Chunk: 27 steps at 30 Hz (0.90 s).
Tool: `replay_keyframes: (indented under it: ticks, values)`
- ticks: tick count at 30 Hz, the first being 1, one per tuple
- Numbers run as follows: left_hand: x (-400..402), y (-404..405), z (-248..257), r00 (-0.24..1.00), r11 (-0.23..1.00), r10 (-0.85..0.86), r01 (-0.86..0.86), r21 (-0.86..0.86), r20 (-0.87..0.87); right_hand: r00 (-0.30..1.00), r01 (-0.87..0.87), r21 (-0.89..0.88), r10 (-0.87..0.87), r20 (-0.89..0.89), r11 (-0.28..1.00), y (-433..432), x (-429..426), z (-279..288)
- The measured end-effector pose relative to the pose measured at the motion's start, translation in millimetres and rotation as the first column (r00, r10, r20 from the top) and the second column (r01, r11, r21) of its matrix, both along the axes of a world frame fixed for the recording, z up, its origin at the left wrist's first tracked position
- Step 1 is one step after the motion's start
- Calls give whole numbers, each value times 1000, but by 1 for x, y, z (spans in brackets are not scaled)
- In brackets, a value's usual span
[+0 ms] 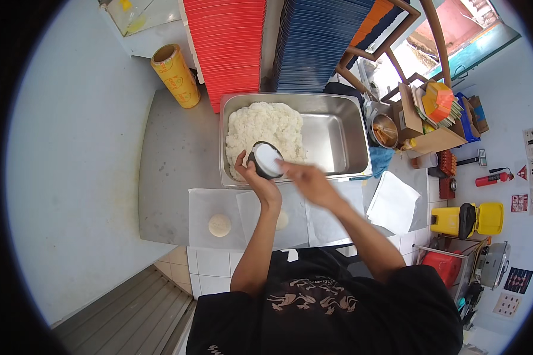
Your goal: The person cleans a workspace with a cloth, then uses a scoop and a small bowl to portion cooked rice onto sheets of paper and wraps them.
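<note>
Over the near edge of a steel pan (344, 171), my left hand (266, 188) holds a small black bowl (256, 167), tilted. A white paddle (268, 157) lies across the bowl's mouth and hides most of what is inside. My right hand (313, 184), blurred, grips the paddle's near end. A mound of cooked white rice (266, 124) fills the pan's left half. Below the pan, sheets of paper (208, 204) overlap on the steel table. One flat round of rice (220, 225) sits on the left sheet; another rice round (282, 219) is partly behind my left forearm.
Tall stacks of red boxes (226, 49) and blue boxes (315, 49) rise behind the pan. A yellow roll of film (177, 77) stands at left. White paper (393, 202) is piled at right, near a metal bowl (384, 131) and a cardboard box (439, 141). A wall borders the left side.
</note>
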<state>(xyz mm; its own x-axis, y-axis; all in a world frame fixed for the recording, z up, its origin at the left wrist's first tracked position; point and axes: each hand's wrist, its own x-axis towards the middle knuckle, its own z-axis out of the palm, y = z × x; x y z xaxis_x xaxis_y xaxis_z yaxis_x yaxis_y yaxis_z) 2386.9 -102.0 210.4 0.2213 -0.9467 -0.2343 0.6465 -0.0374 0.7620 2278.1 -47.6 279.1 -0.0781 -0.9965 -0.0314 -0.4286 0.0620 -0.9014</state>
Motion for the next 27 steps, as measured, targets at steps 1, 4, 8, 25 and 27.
replay_keyframes:
  ticks: [1, 4, 8, 25, 27]
  values:
    - [3, 1, 0, 993, 999, 20, -16, -37, 113, 1000, 14, 268, -16, 7, 963, 4, 22, 28]
    - [2, 7, 11, 994, 992, 91, -86, -95, 56, 990, 30, 140, -49, 134, 990, 6, 18, 3]
    - [10, 11, -8, 980, 983, 147, -130, -133, 131, 972, 56, 278, -115, 203, 959, 11, 27, 8]
    - [2, 52, 12, 726, 823, -450, 563, 74, -520, 884, 359, 189, -398, 245, 914, 58, -103, 56]
    - [-4, 79, 7, 529, 667, -578, 745, 14, -621, 748, 496, 209, -537, 391, 843, 93, -140, 95]
